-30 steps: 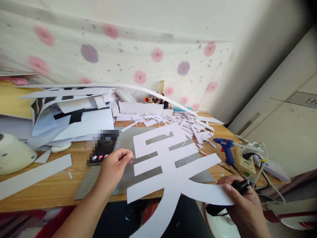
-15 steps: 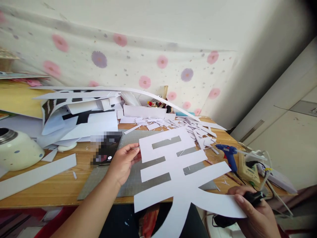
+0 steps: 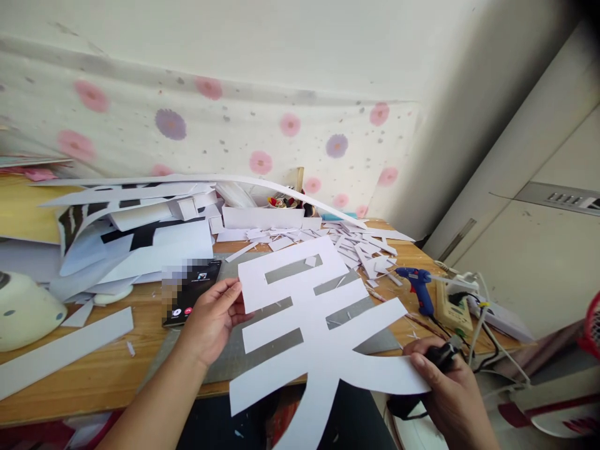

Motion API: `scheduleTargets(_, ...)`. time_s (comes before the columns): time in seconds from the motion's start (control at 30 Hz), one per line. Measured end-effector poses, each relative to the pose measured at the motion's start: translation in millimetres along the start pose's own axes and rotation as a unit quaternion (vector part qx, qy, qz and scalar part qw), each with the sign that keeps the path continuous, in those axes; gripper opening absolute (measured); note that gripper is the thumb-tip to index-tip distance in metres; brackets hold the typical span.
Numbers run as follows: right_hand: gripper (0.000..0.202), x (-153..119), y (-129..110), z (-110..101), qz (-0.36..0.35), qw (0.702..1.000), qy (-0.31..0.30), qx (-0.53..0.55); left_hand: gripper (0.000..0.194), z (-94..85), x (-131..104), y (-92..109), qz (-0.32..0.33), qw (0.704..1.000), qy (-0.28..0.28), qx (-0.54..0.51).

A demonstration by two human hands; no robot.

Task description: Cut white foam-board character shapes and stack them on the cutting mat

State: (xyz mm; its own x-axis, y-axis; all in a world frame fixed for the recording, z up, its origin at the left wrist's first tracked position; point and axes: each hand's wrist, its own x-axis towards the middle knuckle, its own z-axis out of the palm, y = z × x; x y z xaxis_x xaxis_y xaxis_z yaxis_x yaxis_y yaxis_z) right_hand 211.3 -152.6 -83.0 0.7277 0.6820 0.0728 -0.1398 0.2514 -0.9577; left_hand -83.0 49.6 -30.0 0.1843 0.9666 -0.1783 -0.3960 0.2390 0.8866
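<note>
A large white cut-out character shape (image 3: 323, 325) with several rectangular slots is held up over the grey cutting mat (image 3: 210, 356). Its upper left edge is pinched between the thumb and fingers of my left hand (image 3: 213, 319). At the lower right, my right hand (image 3: 447, 381) grips the tip of the curved arm of the shape. The same hand also holds a black tool (image 3: 443, 355) whose kind I cannot make out. Below, the shape's lower stroke hangs over the table edge, above my lap.
White scraps (image 3: 347, 240) lie behind the mat. A blue glue gun (image 3: 419, 287) and a power strip (image 3: 452, 306) are at the right. A phone (image 3: 199, 290), a cream flask (image 3: 28, 312), a white strip (image 3: 70, 350) and stacked sheets (image 3: 159, 244) stand or lie left.
The view has shifted, so the table contents appear further left. The cut-out shape and both hands also sit slightly further left, with the same holds. The phone screen shows different content.
</note>
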Motion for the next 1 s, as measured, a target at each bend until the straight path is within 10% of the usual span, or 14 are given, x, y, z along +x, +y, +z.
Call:
scheduleTargets(0.6,0.038,-13,29,39,0.088,0.991,-0.061,0.078,0.051,13.3,-36,43,-0.137,0.967,-0.158,-0.143)
scheduleTargets(1.0,0.037,-24,21,61,0.057,0.986,-0.155,0.026,0.025,43.9,-41,92,0.046,0.960,-0.205,-0.185)
